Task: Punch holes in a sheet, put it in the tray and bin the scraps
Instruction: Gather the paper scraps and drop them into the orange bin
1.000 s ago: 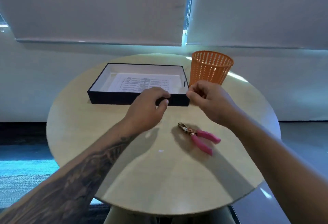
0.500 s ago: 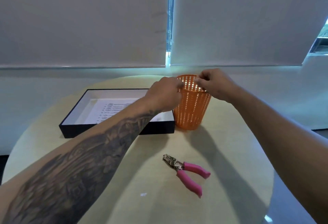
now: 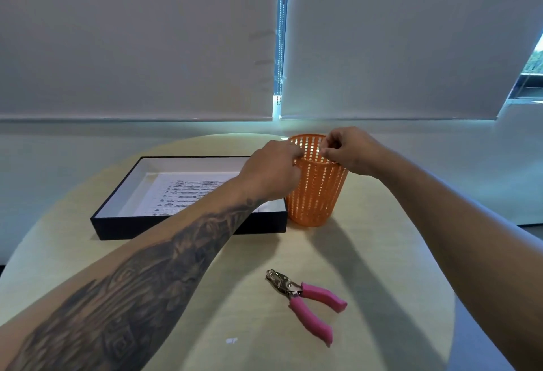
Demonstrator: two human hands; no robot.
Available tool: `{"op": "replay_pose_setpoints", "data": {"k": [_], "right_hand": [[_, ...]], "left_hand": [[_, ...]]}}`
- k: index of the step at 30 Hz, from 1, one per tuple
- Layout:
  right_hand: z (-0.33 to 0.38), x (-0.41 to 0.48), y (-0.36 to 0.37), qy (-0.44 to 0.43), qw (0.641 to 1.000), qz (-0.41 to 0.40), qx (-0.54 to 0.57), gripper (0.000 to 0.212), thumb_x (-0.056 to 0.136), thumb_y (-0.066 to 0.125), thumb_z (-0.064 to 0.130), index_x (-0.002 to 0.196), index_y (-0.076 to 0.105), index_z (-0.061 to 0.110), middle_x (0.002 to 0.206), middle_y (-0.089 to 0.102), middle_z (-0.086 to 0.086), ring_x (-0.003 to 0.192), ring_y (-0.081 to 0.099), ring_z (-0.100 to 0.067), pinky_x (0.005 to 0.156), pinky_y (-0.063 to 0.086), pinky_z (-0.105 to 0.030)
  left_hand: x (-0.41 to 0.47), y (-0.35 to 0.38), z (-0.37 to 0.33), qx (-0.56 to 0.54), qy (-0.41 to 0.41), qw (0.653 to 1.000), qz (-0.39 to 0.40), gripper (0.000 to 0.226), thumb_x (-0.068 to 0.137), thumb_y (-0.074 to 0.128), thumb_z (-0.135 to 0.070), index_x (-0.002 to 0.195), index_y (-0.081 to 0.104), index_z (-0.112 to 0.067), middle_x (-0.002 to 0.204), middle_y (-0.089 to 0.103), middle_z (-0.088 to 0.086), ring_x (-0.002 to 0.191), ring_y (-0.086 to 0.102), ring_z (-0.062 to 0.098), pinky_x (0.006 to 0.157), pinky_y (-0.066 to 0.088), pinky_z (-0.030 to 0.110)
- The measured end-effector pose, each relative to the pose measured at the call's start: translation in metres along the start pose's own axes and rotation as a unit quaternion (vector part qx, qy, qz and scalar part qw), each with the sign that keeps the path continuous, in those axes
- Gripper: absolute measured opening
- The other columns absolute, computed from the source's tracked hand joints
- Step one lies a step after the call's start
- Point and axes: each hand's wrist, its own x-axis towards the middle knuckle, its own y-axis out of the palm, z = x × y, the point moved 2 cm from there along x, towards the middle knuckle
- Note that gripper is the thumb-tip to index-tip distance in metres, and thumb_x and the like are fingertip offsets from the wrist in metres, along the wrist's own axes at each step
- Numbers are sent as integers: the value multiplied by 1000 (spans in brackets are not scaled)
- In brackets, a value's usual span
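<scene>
An orange mesh bin [image 3: 314,194] stands on the round table, just right of a black tray [image 3: 188,228]. A printed sheet [image 3: 176,194] lies flat inside the tray. My left hand [image 3: 270,174] is at the bin's left rim with its fingers curled together. My right hand [image 3: 349,150] hovers over the bin's mouth, fingertips pinched. Whatever either hand may hold is too small to see. A hole punch [image 3: 305,300] with pink handles lies on the table nearer to me, untouched.
A tiny white paper scrap [image 3: 231,340] lies on the pale wooden table [image 3: 367,253] close to the front edge. Closed white blinds [image 3: 147,47] and a wall stand right behind the table. The floor drops away at the right.
Both hands rose from the tray's front right corner and moved back to the bin's rim. In the last half second they barely shifted.
</scene>
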Motion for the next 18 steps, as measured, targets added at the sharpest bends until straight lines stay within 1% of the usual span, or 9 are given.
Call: {"op": "replay_pose_setpoints", "data": {"k": [3,6,10,14,18], "right_hand": [[0,3,2,7,1000,2,-15,6,99,64,21,95,63,17,86,63,3,76,57,-5,59,41,-22],[-1,5,3,9,1000,5,-28,6,99,64,22,94,64,19,84,62,5,77,58,-6,59,41,-21],[-2,7,2,14,999,11,-38,8,100,62,16,93,66,20,85,61,6,78,55,-6,60,41,-20],[-2,10,4,13,999,9,-49,13,96,66,15,86,65,22,84,61,6,78,56,-7,59,40,-20],[-3,11,5,13,999,-4,-47,22,93,71,15,76,61,26,81,63,7,77,58,-8,58,41,-21]], "left_hand": [[0,0,1,-2,-2,1000,-1,40,98,50,-31,135,57,-20,137,59,3,125,53,24,97,45,39],[0,2,2,0,-2,1000,-2,38,98,50,-31,133,58,-20,136,60,3,124,54,23,96,45,39],[0,2,1,-3,-1,1000,-2,38,98,50,-30,133,58,-19,136,60,3,125,53,23,98,45,40],[0,2,2,-19,-5,1000,-3,39,98,51,-31,134,58,-20,136,60,2,124,55,24,96,47,40],[-2,4,1,-25,-8,1000,1,43,99,52,-35,139,54,-20,139,58,1,126,54,24,98,46,39]]}}
